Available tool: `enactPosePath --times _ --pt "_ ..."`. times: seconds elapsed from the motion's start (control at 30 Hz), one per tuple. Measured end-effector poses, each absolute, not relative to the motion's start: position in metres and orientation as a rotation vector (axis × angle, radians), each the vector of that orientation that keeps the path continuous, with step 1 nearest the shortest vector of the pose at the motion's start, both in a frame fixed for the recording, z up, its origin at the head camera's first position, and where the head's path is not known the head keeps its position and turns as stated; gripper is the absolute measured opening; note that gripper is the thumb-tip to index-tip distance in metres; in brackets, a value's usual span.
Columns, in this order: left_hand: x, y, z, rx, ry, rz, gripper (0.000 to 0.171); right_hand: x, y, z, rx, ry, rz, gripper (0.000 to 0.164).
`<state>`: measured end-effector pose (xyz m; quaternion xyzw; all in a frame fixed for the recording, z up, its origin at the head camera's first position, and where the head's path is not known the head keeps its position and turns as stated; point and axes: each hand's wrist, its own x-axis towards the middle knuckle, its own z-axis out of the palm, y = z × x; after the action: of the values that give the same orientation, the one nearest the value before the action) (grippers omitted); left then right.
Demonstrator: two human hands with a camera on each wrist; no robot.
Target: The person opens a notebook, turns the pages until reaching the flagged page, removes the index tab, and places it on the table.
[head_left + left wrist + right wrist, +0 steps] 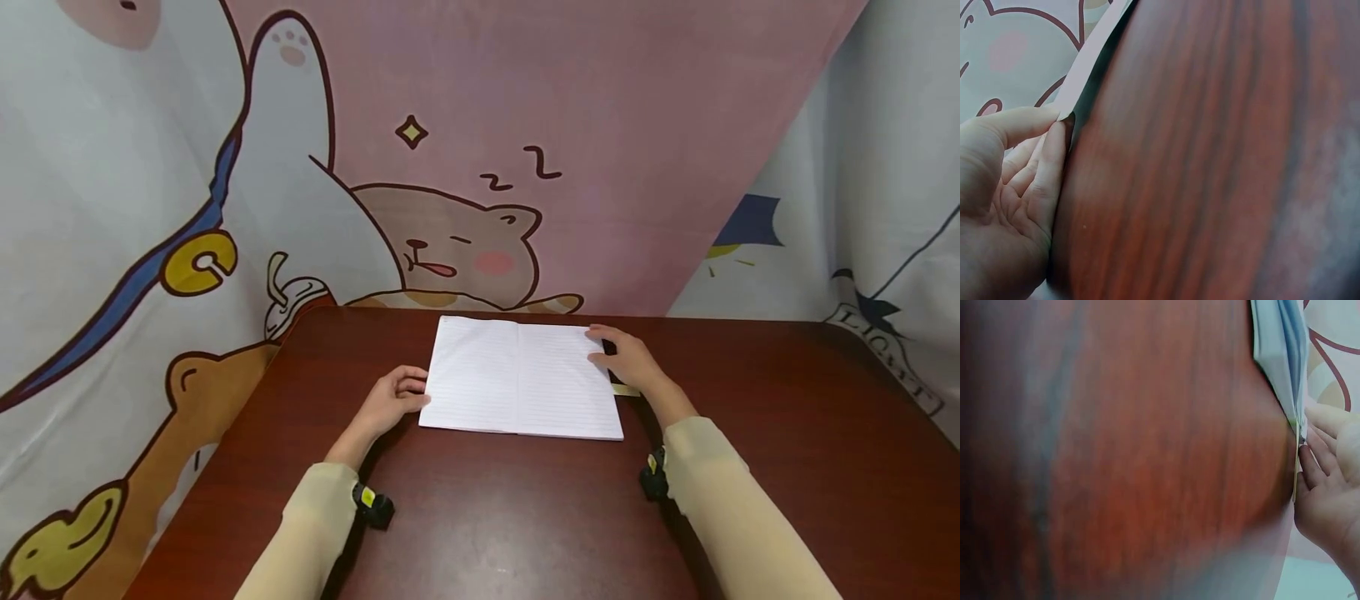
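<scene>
An open notebook [520, 379] lies between both hands: left hand [390, 400] pinches its left edge, right hand [632, 360] grips its right edge.

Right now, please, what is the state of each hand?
Left hand: fingers pinch the left edge of the open white lined notebook.
Right hand: fingers grip its right edge.

both hands [390, 402] [628, 360] lie forward, fingers loosely curled, sleeved forearms outstretched.

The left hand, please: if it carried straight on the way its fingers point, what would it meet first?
Most likely the open notebook: the left hand already touches its left edge, fingers aimed across the pages.
</scene>
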<state>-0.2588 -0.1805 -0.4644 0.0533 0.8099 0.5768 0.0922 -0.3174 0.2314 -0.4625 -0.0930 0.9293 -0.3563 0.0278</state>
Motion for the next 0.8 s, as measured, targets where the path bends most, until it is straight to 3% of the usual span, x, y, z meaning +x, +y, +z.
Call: enactPosePath --times 0.8 --pt "-0.2599 -0.1791 -0.4665 0.141 2.460 1.666 0.040 -0.3218 0.2373 -0.4620 -0.305 2.856 -0.987 0.067"
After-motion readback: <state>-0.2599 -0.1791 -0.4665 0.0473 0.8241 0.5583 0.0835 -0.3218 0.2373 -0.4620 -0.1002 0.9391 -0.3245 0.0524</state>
